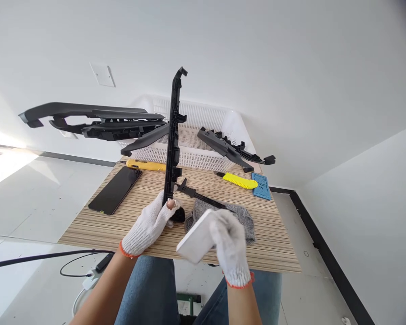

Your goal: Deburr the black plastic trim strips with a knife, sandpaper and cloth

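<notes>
My left hand (pixel 153 224), in a white knit glove with an orange cuff, is closed around the lower end of a long black plastic trim strip (pixel 172 149). The strip stands nearly upright, with clips and ribs along its right side. In my gloved right hand (pixel 228 241) I grip a flat white rectangular pad (pixel 196 237), tilted over the front of the table; its material is unclear. Behind that hand lies a crumpled grey cloth (pixel 245 221). A thin black part (pixel 206 198) with a short crosspiece rests against the cloth.
A white plastic basket (pixel 203 159) at the back holds several black trim pieces (pixel 122 126), jutting out on both sides. On the striped table (pixel 270 243) are a dark phone (pixel 115 190), a yellow-orange tool (pixel 145 165), a bright yellow knife (pixel 240 180) and a blue card (pixel 261 186).
</notes>
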